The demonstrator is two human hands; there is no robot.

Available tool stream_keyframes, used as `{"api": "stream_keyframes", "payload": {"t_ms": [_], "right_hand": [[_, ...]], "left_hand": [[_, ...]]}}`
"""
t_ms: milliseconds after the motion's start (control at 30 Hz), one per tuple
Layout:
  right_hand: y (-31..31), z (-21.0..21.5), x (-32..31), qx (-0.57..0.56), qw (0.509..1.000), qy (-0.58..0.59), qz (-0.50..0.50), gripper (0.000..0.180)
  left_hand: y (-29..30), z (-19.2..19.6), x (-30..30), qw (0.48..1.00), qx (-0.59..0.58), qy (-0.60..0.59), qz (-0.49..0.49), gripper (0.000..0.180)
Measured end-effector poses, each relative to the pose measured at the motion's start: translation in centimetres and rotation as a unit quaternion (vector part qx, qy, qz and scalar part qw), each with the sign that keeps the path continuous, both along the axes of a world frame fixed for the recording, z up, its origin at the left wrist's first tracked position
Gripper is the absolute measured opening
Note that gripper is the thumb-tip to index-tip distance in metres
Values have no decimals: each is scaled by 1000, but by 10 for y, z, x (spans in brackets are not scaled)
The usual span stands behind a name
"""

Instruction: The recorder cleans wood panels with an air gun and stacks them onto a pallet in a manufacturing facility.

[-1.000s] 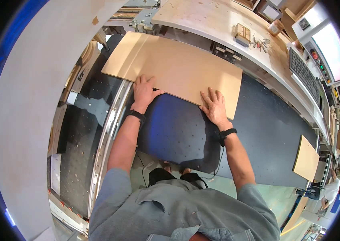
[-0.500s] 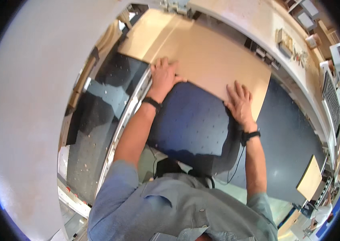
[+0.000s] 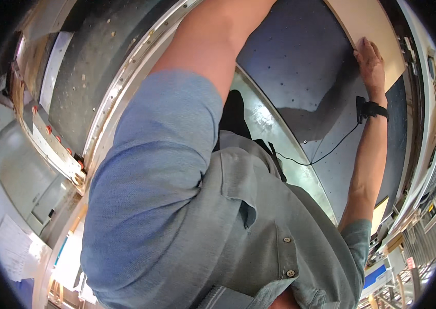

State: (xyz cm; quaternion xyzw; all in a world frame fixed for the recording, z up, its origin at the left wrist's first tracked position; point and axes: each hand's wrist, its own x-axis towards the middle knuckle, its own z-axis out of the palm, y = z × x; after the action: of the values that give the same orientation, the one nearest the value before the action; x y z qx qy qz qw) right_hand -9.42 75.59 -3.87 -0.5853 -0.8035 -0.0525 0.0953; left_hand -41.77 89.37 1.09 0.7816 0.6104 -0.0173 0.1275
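One hand in view: my right hand, at the upper right, over the near edge of the tan panel.
Right-hand fingers: laid out long and close together on the panel's face, wrapped around nothing; I can't fairly say how my thumb meets the edge.
Left hand: beyond the top of the view, so I cannot tell whether it is wide, narrow or holding something; only my bare left forearm shows, running up out of sight.
Tan panel: lying at the upper right on the dark table, one corner just beyond my right hand, the rest cut off by the top edge.
Dark table: dotted with small marks, a shadow falling across it beside my right arm.
Wristband: black, around my right wrist, with a thin black cable looping from it toward my waist.
Metal rail: pale, with a row of holes, slanting along the left of my forearm.
Red knobs: in a row on a pale bar, at the far left.
Small light board: partly hidden behind my right arm.
Shirt: grey-blue, filling the lower middle.
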Motion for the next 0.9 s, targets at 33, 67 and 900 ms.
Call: {"api": "stream_keyframes", "payload": {"t_ms": [33,67,900], "right_hand": [[6,-2,-9,-4,999,15,30,50],[6,2,-11,11,999,17,41,49],[-18,32,-42,-47,978,23,-204,44]], "left_hand": [[-4,-15,-23,981,153,-111,-43,65],[-3,-12,-21,981,157,-101,-45,68],[25,-26,4,977,178,-41,-109,74]]}}
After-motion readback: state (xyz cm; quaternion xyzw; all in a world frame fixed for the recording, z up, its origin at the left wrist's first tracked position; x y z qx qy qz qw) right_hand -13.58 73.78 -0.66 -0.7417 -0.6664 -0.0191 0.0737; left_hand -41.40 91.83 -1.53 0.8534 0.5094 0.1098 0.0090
